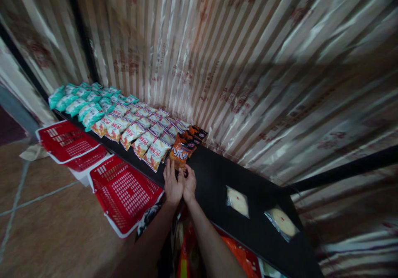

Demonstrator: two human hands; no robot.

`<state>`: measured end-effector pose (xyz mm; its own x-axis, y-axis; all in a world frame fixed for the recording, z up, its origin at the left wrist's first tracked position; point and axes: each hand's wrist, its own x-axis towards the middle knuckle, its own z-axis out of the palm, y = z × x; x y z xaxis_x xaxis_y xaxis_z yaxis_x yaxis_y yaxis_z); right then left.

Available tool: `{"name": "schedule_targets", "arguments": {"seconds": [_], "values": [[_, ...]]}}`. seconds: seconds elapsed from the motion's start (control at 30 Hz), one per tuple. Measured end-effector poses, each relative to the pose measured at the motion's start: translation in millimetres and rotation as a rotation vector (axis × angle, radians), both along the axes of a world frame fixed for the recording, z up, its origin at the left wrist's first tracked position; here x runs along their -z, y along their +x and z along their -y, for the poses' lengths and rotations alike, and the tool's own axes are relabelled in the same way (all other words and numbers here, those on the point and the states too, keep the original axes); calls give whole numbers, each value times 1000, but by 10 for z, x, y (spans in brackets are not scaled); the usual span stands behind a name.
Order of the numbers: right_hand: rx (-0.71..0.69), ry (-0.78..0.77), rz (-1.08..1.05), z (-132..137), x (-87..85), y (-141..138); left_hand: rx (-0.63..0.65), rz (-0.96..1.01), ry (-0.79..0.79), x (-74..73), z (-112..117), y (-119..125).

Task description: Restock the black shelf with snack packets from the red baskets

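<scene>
Two hands are meeting at the front edge of a black shelf (217, 174), just below the centre of the frame. The left hand (172, 184) is lying with fingers stretched forward and close together, its tips touching the lower edge of an orange packet (180, 153). The right hand (189, 183) is pressing against the left one, fingers curled, touching the packet's lower corner; whether it is pinching the wrapper I cannot tell.

The orange packet is glossy, with large white lettering on a darker orange ground and a crimped bottom seam. It is leaning back at the head of a short row of orange packets (194, 135) running toward the striped curtain (248, 62) behind.

Left of it, white-and-red packets (143, 135) are lying in overlapping rows, and teal packets (83, 100) are filling the shelf's far end at upper left.

To the right of the hands, two clear bags are lying flat and apart on the bare shelf, each holding a pale round cake: one (238, 201) nearer the hands, the other (282, 222) toward lower right.

Below the shelf on the left, red baskets (124, 191) are sitting on the brown floor (56, 228).
</scene>
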<state>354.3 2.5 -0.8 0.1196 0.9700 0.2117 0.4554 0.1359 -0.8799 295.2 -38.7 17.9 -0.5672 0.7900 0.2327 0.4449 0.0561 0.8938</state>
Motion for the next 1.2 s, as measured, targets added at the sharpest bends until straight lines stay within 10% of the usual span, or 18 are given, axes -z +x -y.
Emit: {"name": "schedule_targets", "arguments": {"seconds": [1.2], "values": [[36, 36, 82, 555, -224, 387, -2, -193, 68, -48, 226, 153]]}}
